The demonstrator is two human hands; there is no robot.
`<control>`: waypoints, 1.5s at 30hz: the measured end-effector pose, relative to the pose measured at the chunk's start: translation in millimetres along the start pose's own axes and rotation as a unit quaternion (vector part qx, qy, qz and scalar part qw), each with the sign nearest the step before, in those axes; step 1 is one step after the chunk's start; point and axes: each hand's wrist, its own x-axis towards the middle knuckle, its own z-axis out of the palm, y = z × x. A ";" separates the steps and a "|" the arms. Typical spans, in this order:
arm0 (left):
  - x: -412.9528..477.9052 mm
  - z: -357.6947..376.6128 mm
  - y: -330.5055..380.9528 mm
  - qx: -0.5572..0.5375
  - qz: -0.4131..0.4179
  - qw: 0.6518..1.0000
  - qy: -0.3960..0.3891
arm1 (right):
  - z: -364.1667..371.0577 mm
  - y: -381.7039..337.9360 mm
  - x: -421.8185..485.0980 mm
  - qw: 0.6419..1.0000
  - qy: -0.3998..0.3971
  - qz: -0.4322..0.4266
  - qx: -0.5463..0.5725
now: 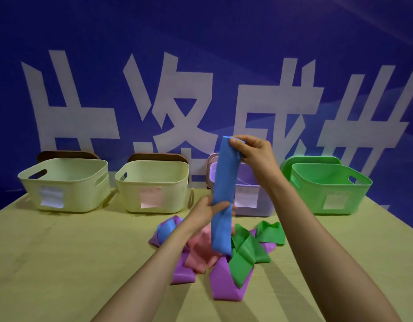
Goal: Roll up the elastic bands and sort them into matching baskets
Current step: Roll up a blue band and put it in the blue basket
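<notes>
The blue band (225,177) hangs limp and light, my right fingers (234,143) pinching its 12 o'clock end, left fingers (218,207) gripping mid-length; I'd roll from an end.

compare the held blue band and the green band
The blue band hangs upright in the air; the green band lies crumpled on the table. The right hand pinches the blue band's top and the left hand holds it lower; nobody touches the green band. Both are unrolled.

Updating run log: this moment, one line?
blue band: held upright | left hand: grips lower part | right hand: pinches top end | other bands: piled on table
</notes>
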 end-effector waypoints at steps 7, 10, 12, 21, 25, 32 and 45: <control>31.2 -10.7 -42.9 0.065 -0.074 0.995 0.012 | -2.2 27.9 14.4 1.000 -0.012 0.017 0.003; 36.3 -15.9 -52.4 0.117 -0.084 0.990 -0.007 | -5.4 31.2 20.5 1.000 -0.017 0.021 -0.001; 36.8 -16.8 -54.3 0.133 -0.078 0.988 -0.007 | -7.1 30.6 21.2 0.999 -0.034 0.021 -0.022; -5.9 -9.4 0.9 0.043 0.063 0.995 0.070 | -8.2 9.3 -1.8 0.997 -0.073 0.014 0.007; -53.5 0.0 28.6 0.015 0.045 0.998 0.038 | -9.0 -3.0 -14.4 0.998 -0.058 0.011 0.024; -121.4 11.4 20.3 -0.059 -0.050 0.997 0.000 | -2.7 15.0 -49.5 0.992 -0.093 0.060 0.058; -123.2 29.2 -90.2 0.235 -0.059 0.957 0.158 | -1.0 99.4 -115.0 0.987 -0.082 0.137 -0.008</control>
